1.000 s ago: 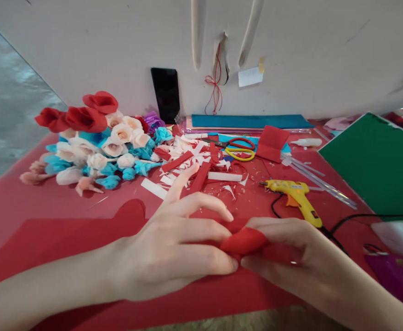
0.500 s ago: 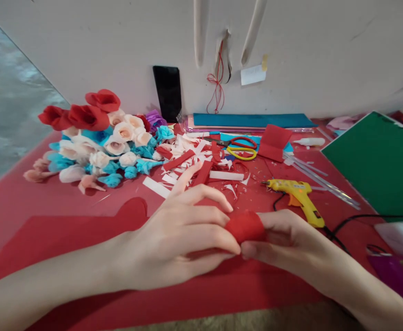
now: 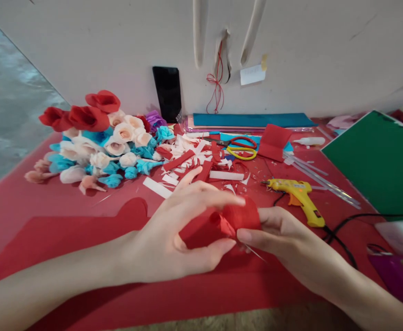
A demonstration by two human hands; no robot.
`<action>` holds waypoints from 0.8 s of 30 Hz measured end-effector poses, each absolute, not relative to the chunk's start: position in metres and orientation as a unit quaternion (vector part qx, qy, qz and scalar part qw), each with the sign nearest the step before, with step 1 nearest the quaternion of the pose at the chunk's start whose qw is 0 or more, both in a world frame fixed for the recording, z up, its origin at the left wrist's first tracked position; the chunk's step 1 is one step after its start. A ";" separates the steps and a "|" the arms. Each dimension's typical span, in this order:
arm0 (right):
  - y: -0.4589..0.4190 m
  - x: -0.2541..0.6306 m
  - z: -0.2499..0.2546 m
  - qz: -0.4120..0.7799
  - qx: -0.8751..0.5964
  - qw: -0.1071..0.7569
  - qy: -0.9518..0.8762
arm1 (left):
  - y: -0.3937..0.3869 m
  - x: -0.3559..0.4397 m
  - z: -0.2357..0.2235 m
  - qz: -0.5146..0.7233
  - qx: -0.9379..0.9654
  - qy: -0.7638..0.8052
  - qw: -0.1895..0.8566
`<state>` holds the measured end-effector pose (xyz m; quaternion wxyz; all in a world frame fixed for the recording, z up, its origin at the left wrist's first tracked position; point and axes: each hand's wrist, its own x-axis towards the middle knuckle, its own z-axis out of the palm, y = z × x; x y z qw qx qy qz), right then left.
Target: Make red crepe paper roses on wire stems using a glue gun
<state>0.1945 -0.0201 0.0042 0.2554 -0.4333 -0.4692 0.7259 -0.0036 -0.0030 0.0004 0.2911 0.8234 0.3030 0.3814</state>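
My right hand [image 3: 287,241] pinches a red crepe paper flower [image 3: 241,217] between thumb and fingers. Petals curl round a folded centre on its left side, and a thin wire stem sticks out below toward the right. My left hand [image 3: 184,225] is beside it with fingers apart. Its index finger reaches over the petals and its thumb is close to the flower's base; whether they touch the paper I cannot tell. Under both hands lies a red paper sheet [image 3: 84,239], with a rounded red paper petal [image 3: 133,210] at its upper edge.
Red, white, blue and pink paper flowers [image 3: 99,142] are heaped at left. Paper scraps [image 3: 190,161] and scissors [image 3: 241,148] lie mid-table. A yellow glue gun [image 3: 297,195], clear glue sticks [image 3: 321,179] and a green board [image 3: 377,165] are right. A phone [image 3: 167,94] leans on the wall.
My left hand has opened from the flower, its thumb and index finger spreading apart. The flower has turned in my right hand, so its folded centre and wire stem now show.
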 end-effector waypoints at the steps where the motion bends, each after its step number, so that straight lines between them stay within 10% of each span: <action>1: -0.020 0.194 0.004 0.736 -0.430 0.258 -0.454 | -0.002 -0.004 -0.001 0.388 0.815 0.304 0.304; 24: -0.022 0.189 -0.008 0.669 -0.422 0.329 -0.517 | -0.002 0.008 -0.014 0.375 0.571 0.329 0.651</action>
